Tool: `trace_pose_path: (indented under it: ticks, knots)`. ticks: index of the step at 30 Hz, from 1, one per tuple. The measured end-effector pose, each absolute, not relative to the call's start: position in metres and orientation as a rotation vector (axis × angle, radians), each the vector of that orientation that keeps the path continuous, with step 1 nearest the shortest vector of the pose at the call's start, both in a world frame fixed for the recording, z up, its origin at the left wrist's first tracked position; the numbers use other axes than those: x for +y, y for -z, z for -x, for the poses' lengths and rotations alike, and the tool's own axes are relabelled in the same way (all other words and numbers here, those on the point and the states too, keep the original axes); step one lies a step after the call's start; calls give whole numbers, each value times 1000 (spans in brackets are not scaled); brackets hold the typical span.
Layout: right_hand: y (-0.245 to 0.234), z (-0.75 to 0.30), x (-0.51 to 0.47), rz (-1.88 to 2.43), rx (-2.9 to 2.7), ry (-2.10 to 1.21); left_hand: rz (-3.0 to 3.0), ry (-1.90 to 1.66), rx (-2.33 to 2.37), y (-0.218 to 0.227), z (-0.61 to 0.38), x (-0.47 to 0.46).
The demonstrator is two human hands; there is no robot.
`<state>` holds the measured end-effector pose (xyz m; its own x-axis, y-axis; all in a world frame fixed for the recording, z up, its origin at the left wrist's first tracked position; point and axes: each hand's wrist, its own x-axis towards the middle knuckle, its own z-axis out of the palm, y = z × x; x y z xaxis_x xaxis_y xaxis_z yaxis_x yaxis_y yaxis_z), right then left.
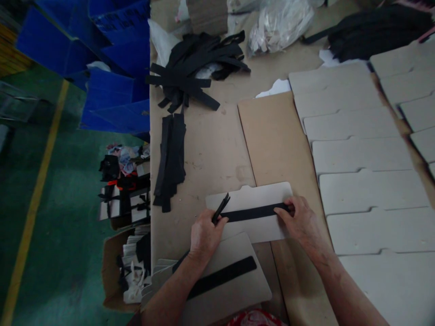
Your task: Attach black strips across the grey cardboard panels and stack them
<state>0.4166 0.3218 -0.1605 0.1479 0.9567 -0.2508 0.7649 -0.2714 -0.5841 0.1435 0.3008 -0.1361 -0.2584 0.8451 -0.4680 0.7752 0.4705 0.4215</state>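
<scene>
A black strip (253,212) lies lengthwise across a light grey card (251,191) with a small tab on its upper edge. My right hand (301,222) is closed on the strip's right end, thumb on top. At the other end, my left hand (206,231) pinches the strip near the card's left side. More thin black strips (222,206) stick up from between my left fingers. Below my left forearm lies a stack of grey cards (231,290), the top one bearing its own black strip (224,276).
Rows of overlapping grey cards (367,190) cover the right of the table. A brown board (275,136) lies beside them. Black strips form a neat pile (170,158) and a loose heap (200,59). Blue bins (112,90) and a cardboard box (110,276) stand left of the table edge.
</scene>
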Motion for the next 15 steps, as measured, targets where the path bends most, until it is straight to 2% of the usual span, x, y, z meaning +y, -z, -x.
trace_pose_path:
  ticks: [5,10,15]
  knots:
    - [159,-419,321,2088,-1666,-800,-1314,-153,2054,131,-139,301]
    - [154,-429,314,2187,-1615,-595,-1288,-215,2146,116,-127,288]
    - [159,-427,313,2259,-1596,-694,-1202,-215,2196,117,-121,282]
